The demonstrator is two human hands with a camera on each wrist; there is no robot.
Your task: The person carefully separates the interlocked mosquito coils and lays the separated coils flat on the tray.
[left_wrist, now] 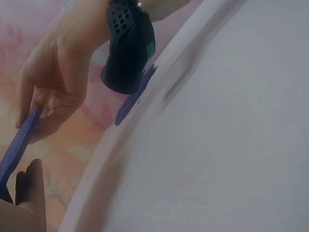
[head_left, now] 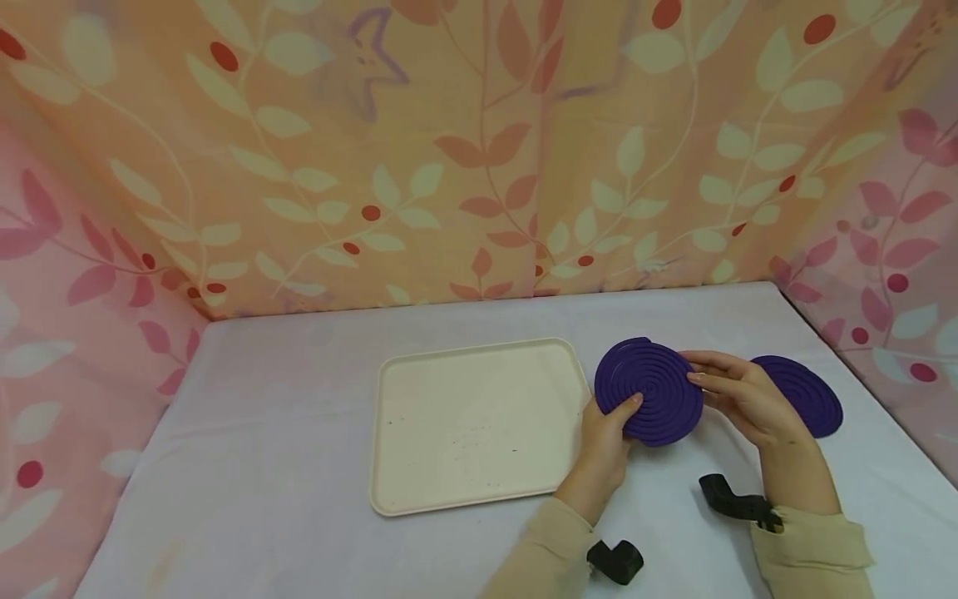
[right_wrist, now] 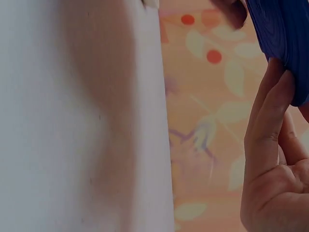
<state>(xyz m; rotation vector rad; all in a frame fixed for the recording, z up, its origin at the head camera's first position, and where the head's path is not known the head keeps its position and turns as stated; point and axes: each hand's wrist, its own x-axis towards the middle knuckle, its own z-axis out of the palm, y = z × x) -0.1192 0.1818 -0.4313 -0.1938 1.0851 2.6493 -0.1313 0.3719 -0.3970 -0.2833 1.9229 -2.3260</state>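
A purple disc (head_left: 649, 391), ridged in a tight spiral like a coiled coaster, is held up over the table to the right of the tray. My left hand (head_left: 602, 449) grips its lower left side, thumb across the ridged face and the other fingers hidden behind. At the right edge, my right hand (head_left: 748, 405) pinches the rim; the right wrist view shows its fingertips (right_wrist: 285, 84) against the disc's side. A second purple disc (head_left: 808, 398) with the same spiral lies on the table behind the right hand, which partly covers it.
A cream rectangular tray (head_left: 471, 424) with a few dark specks lies left of the hands. White cloth covers the table (head_left: 262, 466). Printed leaf-pattern curtains (head_left: 449, 166) stand along the back and both sides. Black wrist cameras (head_left: 617, 561) stick out by the sleeves.
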